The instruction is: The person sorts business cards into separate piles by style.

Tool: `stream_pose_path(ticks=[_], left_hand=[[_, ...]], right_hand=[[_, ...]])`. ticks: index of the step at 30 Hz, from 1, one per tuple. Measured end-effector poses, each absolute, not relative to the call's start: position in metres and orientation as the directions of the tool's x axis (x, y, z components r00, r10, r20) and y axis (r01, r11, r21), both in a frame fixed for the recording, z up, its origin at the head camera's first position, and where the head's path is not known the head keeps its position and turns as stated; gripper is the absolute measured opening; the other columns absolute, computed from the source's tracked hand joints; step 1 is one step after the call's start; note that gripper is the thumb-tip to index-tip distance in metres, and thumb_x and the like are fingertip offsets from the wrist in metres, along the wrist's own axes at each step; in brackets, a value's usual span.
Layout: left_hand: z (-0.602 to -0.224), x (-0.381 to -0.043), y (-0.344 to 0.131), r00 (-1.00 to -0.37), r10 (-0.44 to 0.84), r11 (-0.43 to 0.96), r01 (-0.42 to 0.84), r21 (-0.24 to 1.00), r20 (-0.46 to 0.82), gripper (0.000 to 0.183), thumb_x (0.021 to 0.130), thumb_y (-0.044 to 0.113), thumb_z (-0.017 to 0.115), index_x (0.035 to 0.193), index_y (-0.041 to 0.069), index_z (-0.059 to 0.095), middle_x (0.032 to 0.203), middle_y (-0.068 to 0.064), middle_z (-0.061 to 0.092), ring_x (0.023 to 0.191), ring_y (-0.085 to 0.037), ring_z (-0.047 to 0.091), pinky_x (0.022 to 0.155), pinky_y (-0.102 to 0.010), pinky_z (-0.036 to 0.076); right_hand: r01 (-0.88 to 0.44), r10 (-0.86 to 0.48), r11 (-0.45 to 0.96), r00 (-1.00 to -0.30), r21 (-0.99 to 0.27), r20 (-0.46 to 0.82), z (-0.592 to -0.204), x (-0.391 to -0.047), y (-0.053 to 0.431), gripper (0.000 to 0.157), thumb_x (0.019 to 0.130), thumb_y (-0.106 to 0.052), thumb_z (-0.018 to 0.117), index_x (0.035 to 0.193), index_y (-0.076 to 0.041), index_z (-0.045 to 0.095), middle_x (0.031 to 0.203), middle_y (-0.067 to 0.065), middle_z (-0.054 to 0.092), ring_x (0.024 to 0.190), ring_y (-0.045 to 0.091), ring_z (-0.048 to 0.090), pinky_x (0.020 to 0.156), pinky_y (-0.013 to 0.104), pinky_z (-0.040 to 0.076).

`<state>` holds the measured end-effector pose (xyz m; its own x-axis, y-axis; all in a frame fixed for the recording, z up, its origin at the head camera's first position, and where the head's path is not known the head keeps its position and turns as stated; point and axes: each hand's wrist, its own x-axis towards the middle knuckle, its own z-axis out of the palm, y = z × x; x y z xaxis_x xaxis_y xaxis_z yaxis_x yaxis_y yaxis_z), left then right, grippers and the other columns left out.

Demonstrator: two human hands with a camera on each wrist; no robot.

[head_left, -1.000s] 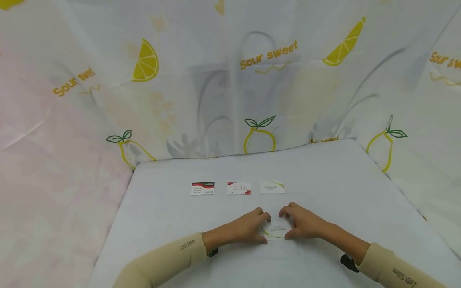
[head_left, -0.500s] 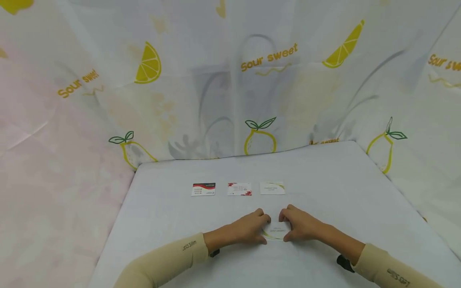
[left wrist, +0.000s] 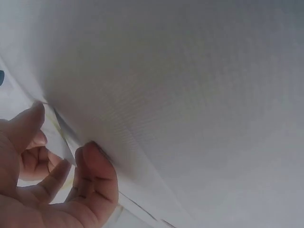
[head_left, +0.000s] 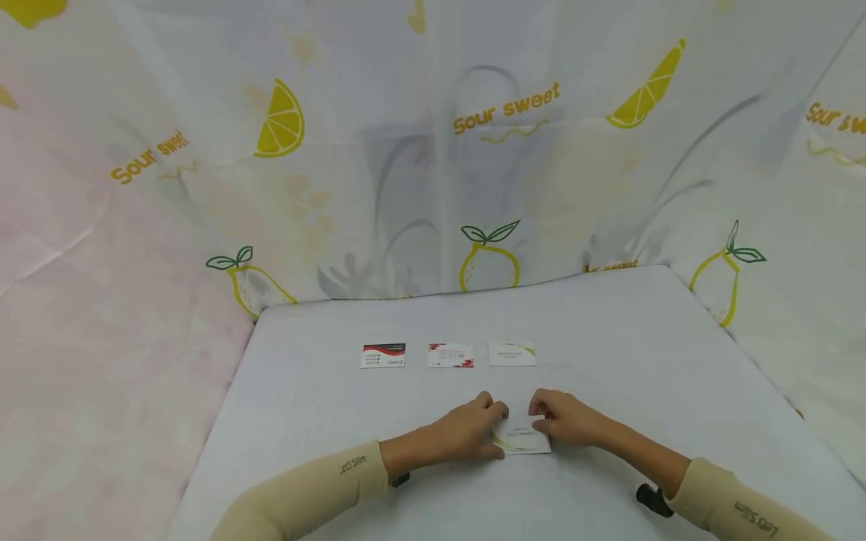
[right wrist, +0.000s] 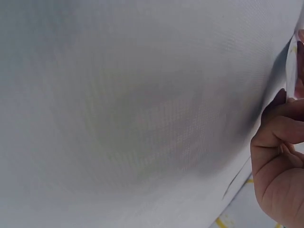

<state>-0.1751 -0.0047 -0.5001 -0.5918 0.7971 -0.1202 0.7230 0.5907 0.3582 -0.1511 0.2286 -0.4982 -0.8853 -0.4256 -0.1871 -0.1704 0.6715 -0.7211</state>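
Observation:
A white business card [head_left: 522, 437] with a yellow-green curved edge and small grey print lies close to the near part of the table. My left hand [head_left: 468, 430] holds it at its left side, thumb near the lower corner and fingers near the upper one. At the upper right corner, my right hand [head_left: 570, 418] pinches the same card between thumb and curled fingers. In the left wrist view, the card [left wrist: 61, 130] shows as a thin slanted sheet between the left fingers. Only a sliver of card [right wrist: 290, 66] appears beside the right hand [right wrist: 280, 156] in the right wrist view.
Farther back on the white-covered table [head_left: 325, 421] lie three cards in a row: a black-and-red one [head_left: 383, 355], a red-flowered one [head_left: 450, 355] and a white one with a yellow-green curve [head_left: 512, 354]. A lemon-print curtain [head_left: 379, 188] hangs behind the table.
The right thumb has slid from the card's lower right corner up toward its upper right corner. The left hand stays nearly still at the card's left side.

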Motion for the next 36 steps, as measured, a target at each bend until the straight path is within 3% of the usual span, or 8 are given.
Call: stream_pose_path(ticks=[10, 15, 20, 24, 27, 36], left_hand=[[-0.499, -0.174, -0.011, -0.581, 0.813, 0.559, 0.763, 0.325, -0.035, 0.06, 0.08, 0.037, 0.082, 0.129, 0.015, 0.055, 0.11, 0.001, 0.053, 0.08, -0.001, 0.047, 0.071, -0.01, 0.041], [-0.496, -0.176, -0.016, -0.578, 0.816, 0.55, 0.774, 0.314, -0.003, 0.055, 0.082, 0.036, 0.079, 0.127, 0.013, 0.058, 0.112, 0.0, 0.055, 0.078, -0.001, 0.048, 0.068, -0.009, 0.04], [-0.495, -0.181, -0.02, -0.598, 0.801, 0.561, 0.754, 0.343, 0.004, 0.054, 0.082, 0.036, 0.077, 0.127, 0.012, 0.059, 0.113, -0.001, 0.056, 0.078, -0.002, 0.05, 0.068, -0.011, 0.041], [-0.497, -0.186, -0.023, -0.602, 0.799, 0.562, 0.747, 0.356, 0.002, 0.055, 0.082, 0.038, 0.077, 0.127, 0.012, 0.059, 0.113, 0.0, 0.056, 0.079, -0.002, 0.05, 0.069, -0.012, 0.042], [-0.498, -0.192, -0.023, -0.601, 0.799, 0.565, 0.748, 0.348, -0.006, 0.055, 0.082, 0.039, 0.077, 0.127, 0.013, 0.061, 0.113, 0.0, 0.057, 0.08, -0.002, 0.05, 0.069, -0.012, 0.042], [-0.49, -0.216, -0.017, -0.627, 0.778, 0.606, 0.741, 0.288, -0.025, 0.055, 0.082, 0.044, 0.076, 0.128, 0.015, 0.063, 0.118, 0.002, 0.061, 0.093, -0.007, 0.057, 0.078, -0.018, 0.048]], right_hand=[[0.06, -0.406, 0.535, -0.856, -0.843, -0.319, -0.494, -0.152, 0.231, 0.012, 0.093, -0.007, 0.062, 0.103, -0.001, 0.057, 0.07, -0.002, 0.056, 0.058, 0.01, 0.049, 0.052, 0.023, 0.04], [-0.143, -0.393, 0.644, -0.905, -0.751, -0.165, -0.493, -0.147, 0.227, 0.016, 0.091, -0.013, 0.069, 0.103, -0.005, 0.061, 0.081, -0.003, 0.059, 0.063, 0.004, 0.048, 0.057, 0.021, 0.042], [-0.394, -0.459, 0.762, -0.888, -0.513, 0.0, -0.49, -0.14, 0.221, 0.045, 0.081, -0.03, 0.082, 0.116, -0.012, 0.061, 0.107, -0.005, 0.062, 0.074, 0.002, 0.05, 0.066, 0.021, 0.046], [-0.466, -0.497, 0.79, -0.867, -0.399, 0.027, -0.487, -0.137, 0.218, 0.058, 0.075, -0.034, 0.086, 0.122, -0.013, 0.06, 0.121, -0.002, 0.063, 0.098, 0.012, 0.063, 0.08, 0.032, 0.054], [-0.483, -0.502, 0.803, -0.864, -0.349, 0.042, -0.486, -0.139, 0.218, 0.056, 0.075, -0.035, 0.085, 0.121, -0.013, 0.061, 0.122, 0.001, 0.065, 0.111, 0.02, 0.064, 0.088, 0.04, 0.054], [-0.53, -0.518, 0.79, -0.846, -0.308, 0.127, -0.487, -0.157, 0.225, 0.04, 0.081, -0.03, 0.081, 0.115, -0.014, 0.068, 0.121, 0.002, 0.067, 0.114, 0.025, 0.063, 0.088, 0.042, 0.054]])
